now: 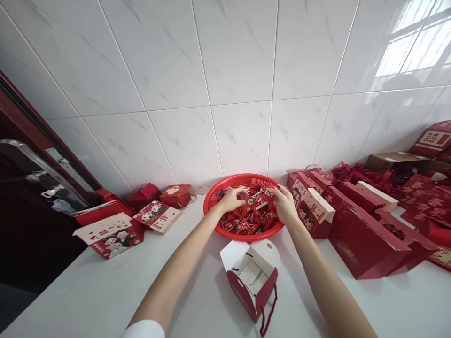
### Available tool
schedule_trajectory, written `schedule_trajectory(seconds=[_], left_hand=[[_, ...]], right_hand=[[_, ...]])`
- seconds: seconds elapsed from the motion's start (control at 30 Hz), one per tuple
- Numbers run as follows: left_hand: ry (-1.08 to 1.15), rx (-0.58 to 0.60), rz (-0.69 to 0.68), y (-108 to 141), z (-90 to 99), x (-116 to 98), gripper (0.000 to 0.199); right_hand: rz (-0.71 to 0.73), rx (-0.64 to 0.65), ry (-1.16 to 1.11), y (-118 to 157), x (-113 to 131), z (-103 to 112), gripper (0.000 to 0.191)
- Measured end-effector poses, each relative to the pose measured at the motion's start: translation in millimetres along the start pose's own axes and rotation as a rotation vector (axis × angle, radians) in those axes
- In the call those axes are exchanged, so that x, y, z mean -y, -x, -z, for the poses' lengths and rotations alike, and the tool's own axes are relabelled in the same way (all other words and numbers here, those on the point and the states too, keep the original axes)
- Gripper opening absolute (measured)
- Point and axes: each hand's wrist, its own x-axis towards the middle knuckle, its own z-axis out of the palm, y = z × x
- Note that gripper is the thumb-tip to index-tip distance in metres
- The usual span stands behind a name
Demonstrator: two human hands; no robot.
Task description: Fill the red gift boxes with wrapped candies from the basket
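A red plastic basket point(246, 177) full of small wrapped candies point(243, 224) stands against the wall. Inside it, my left hand point(232, 199) reaches over the candies with fingers curled; what lies between its fingertips is hidden. My right hand point(285, 204) is at the basket's right side, its fingertips closed on a wrapped candy point(269, 192) with a dark and white wrapper. In front of the basket sits an open dark red gift box point(243, 288), its white flaps raised and its inside bare. A dark red cord handle point(269, 315) hangs from that box.
Folded red gift boxes point(116, 239) and a small red box point(176, 195) stand left. Several upright gift boxes point(366, 239) crowd the right, with red ribbon point(362, 178) and a cardboard box point(394, 162) behind. Tiled wall point(239, 136) bounds the white table point(116, 291); a door handle point(28, 159) is far left.
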Motion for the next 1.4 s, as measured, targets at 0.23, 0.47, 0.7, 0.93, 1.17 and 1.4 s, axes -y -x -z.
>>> schedule_trajectory(seconds=[0.23, 0.47, 0.7, 0.93, 1.17, 1.4], left_hand=[[0.294, 0.006, -0.076, -2.0, -0.4, -11.4, 0.025], [0.244, -0.118, 0.002, -7.1, -2.2, -11.6, 0.039], [-0.117, -0.205, 0.105, -26.9, 3.7, 4.3, 0.043], [-0.335, -0.027, 0.121, -32.9, -0.4, 3.5, 0.034], [-0.369, 0.034, 0.040, -23.7, 1.1, -0.9, 0.035], [-0.302, 0.011, -0.035, -13.4, 6.4, -5.3, 0.050]], right_hand=[[-0.029, 0.198, 0.054, 2.4, 0.8, 0.0, 0.030], [-0.002, 0.257, 0.110, 5.1, 1.4, -1.7, 0.032], [-0.019, 0.120, 0.032, 5.6, 3.2, -5.0, 0.029], [-0.037, 0.102, 0.031, 5.9, 3.0, -5.7, 0.029], [-0.034, 0.099, 0.008, 4.8, 1.7, -5.2, 0.029], [-0.023, 0.102, 0.012, 2.4, -1.2, -3.9, 0.030]])
